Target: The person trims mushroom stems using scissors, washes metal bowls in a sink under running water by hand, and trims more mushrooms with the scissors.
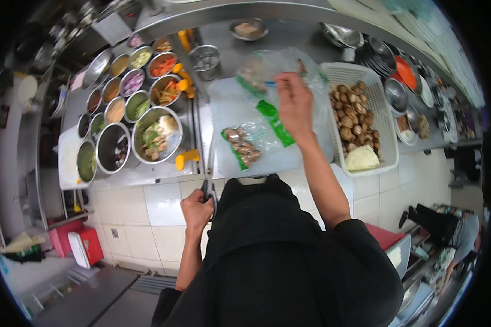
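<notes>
My left hand (197, 209) is closed around the black handles of a pair of scissors (209, 182), low at the front edge of the counter, blades pointing away from me. Over the white cutting board (223, 109), my right hand (294, 101) has its fingers pressed together by a small blue strip at a clear plastic bag (311, 62); what exactly it pinches is too small to tell. Under and beside it lie a green plastic wrapper (275, 124) and, nearer the front left, a clear-and-green packet of mushrooms (242, 147).
A white basket (384, 109) of brown mushrooms, with a pale block, stands right of the board. Several metal containers of cut vegetables (157, 136) fill the left. Yellow-capped bottles (187, 159) lie between. Dark bowls are stacked at right. Another person (458, 229) is at far right.
</notes>
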`<state>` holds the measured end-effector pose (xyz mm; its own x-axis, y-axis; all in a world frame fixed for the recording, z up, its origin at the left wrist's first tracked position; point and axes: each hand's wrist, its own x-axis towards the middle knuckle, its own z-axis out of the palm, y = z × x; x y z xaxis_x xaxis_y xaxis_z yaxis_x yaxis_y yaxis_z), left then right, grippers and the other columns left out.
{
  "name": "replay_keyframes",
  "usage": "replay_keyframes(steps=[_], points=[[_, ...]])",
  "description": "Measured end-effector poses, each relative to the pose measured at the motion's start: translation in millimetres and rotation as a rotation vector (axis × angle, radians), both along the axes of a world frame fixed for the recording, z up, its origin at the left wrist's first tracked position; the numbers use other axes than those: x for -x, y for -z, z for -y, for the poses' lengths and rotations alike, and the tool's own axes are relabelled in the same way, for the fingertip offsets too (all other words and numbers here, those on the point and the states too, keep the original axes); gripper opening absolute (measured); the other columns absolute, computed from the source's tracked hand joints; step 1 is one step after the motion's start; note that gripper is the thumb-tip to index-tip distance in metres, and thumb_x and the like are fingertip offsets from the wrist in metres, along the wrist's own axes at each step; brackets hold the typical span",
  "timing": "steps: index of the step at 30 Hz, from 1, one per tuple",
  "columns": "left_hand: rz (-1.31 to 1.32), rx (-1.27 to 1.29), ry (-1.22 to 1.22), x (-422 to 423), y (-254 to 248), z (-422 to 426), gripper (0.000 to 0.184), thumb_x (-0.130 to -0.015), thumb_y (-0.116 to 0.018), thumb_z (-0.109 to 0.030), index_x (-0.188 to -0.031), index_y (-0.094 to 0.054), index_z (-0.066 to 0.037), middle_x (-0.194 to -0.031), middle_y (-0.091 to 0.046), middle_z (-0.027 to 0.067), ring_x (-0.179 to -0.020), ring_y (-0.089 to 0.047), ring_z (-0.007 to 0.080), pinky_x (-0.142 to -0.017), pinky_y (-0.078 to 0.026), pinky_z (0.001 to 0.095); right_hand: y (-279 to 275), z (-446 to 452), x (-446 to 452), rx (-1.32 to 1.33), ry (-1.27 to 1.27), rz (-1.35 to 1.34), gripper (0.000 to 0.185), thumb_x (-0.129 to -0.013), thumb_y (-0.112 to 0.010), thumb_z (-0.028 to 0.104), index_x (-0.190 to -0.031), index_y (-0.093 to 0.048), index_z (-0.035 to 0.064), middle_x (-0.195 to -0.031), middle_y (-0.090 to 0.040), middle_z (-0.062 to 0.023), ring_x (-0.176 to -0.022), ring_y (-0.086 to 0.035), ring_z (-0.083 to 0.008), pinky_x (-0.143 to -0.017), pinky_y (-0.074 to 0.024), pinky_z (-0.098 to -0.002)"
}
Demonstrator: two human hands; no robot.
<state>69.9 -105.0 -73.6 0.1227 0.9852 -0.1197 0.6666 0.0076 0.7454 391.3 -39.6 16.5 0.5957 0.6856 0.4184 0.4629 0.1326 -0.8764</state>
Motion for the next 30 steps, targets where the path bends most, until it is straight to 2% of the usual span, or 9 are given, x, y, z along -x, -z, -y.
replay_keyframes(steps=[3, 5, 9, 12, 14, 16, 19, 25, 30], points=[[0.037, 0.027, 0.025, -5.4, 6.5, -9.2, 0.018, -0.068, -0.068, -0.003, -0.060, -0.052, 0.000, -0.046, -0.046, 0.0070, -0.044, -0.040, 0.0074, -0.043, -0.034, 0.0296, 34.4, 53.9, -83.4, -0.034, 0.381, 0.267, 0.008, -0.087, -0.057, 0.003, -0.093, -0.063, 0.0036, -0.090, -0.063, -0.0132, -0.087, -0.059, -0.0303, -0.080, -0.0458, -0.0388], [0.046, 0.047, 0.034, -9.7, 7.0, -14.2, 0.018, -0.068, -0.068, -0.003, -0.060, -0.052, 0.000, -0.046, -0.045, 0.0060, -0.045, -0.039, 0.0058, -0.043, -0.033, 0.0292, 30.2, 90.2, -112.1, 0.208, 0.593, 0.476, 0.010, -0.086, -0.058, 0.004, -0.094, -0.064, 0.0042, -0.093, -0.064, -0.0134, -0.090, -0.058, -0.0326, -0.085, -0.0433, -0.0427], [-0.016, -0.026, 0.117, -21.5, -0.2, -26.6, 0.019, -0.067, -0.070, -0.005, -0.060, -0.052, 0.000, -0.046, -0.045, 0.0062, -0.043, -0.039, 0.0083, -0.043, -0.034, 0.0296, 14.9, 108.2, -108.6, 0.236, 0.629, 0.734, 0.018, -0.084, -0.063, 0.005, -0.102, -0.067, 0.0041, -0.101, -0.067, -0.0131, -0.105, -0.057, -0.0299, -0.090, -0.0438, -0.0385], [-0.033, -0.020, 0.127, -26.1, -5.0, -31.0, 0.021, -0.066, -0.071, -0.008, -0.061, -0.053, 0.000, -0.047, -0.048, 0.0073, -0.043, -0.043, 0.0098, -0.044, -0.036, 0.0291, 18.2, 90.2, -54.9, 0.148, -0.048, 0.051, 0.027, -0.077, -0.061, -0.009, -0.100, -0.069, 0.0034, -0.101, -0.068, -0.0120, -0.088, -0.064, -0.0264, -0.080, -0.0500, -0.0377], [-0.049, -0.011, 0.136, -26.9, -6.6, -32.5, 0.022, -0.066, -0.072, -0.010, -0.061, -0.053, 0.001, -0.047, -0.049, 0.0077, -0.043, -0.045, 0.0096, -0.044, -0.037, 0.0286, 35.8, 69.5, -21.9, 0.167, -0.423, 0.080, 0.027, -0.076, -0.062, -0.008, -0.099, -0.069, 0.0033, -0.098, -0.069, -0.0123, -0.085, -0.065, -0.0284, -0.079, -0.0512, -0.0378], [-0.003, 0.065, 0.116, -26.9, -5.6, -29.6, 0.021, -0.065, -0.070, -0.009, -0.061, -0.053, 0.001, -0.047, -0.049, 0.0075, -0.043, -0.044, 0.0099, -0.044, -0.036, 0.0290, 75.3, 41.6, -6.7, 0.449, -0.515, 0.367, 0.026, -0.073, -0.064, -0.002, -0.097, -0.072, 0.0050, -0.091, -0.070, -0.0127, -0.083, -0.066, -0.0296, -0.080, -0.0527, -0.0379], [-0.042, 0.093, 0.141, -22.3, -11.2, -23.6, 0.020, -0.065, -0.069, -0.009, -0.061, -0.052, 0.002, -0.047, -0.048, 0.0079, -0.043, -0.044, 0.0110, -0.045, -0.036, 0.0302, 107.6, 16.3, 0.2, 0.880, -0.669, 0.353, 0.020, -0.074, -0.070, 0.007, -0.094, -0.072, 0.0043, -0.093, -0.071, -0.0122, -0.095, -0.064, -0.0323, -0.083, -0.0511, -0.0399], [-0.150, 0.139, 0.184, -12.7, -14.1, -7.2, 0.022, -0.064, -0.068, -0.014, -0.059, -0.054, 0.002, -0.048, -0.048, 0.0134, -0.042, -0.045, 0.0209, -0.046, -0.037, 0.0359, 108.0, 16.5, 12.6, 0.843, -0.697, 0.403, 0.033, -0.067, -0.080, 0.028, -0.096, -0.074, 0.0108, -0.094, -0.071, -0.0120, -0.100, -0.062, -0.0319, -0.085, -0.0496, -0.0429], [-0.178, 0.176, 0.188, -18.6, -8.9, -5.1, 0.027, -0.064, -0.070, -0.019, -0.060, -0.056, 0.003, -0.052, -0.053, 0.0176, -0.047, -0.052, 0.0312, -0.049, -0.039, 0.0405, 123.5, 13.7, 24.2, 0.906, -0.602, 0.314, 0.036, -0.068, -0.080, 0.029, -0.100, -0.072, 0.0154, -0.092, -0.070, -0.0077, -0.099, -0.063, -0.0282, -0.088, -0.0493, -0.0400]])
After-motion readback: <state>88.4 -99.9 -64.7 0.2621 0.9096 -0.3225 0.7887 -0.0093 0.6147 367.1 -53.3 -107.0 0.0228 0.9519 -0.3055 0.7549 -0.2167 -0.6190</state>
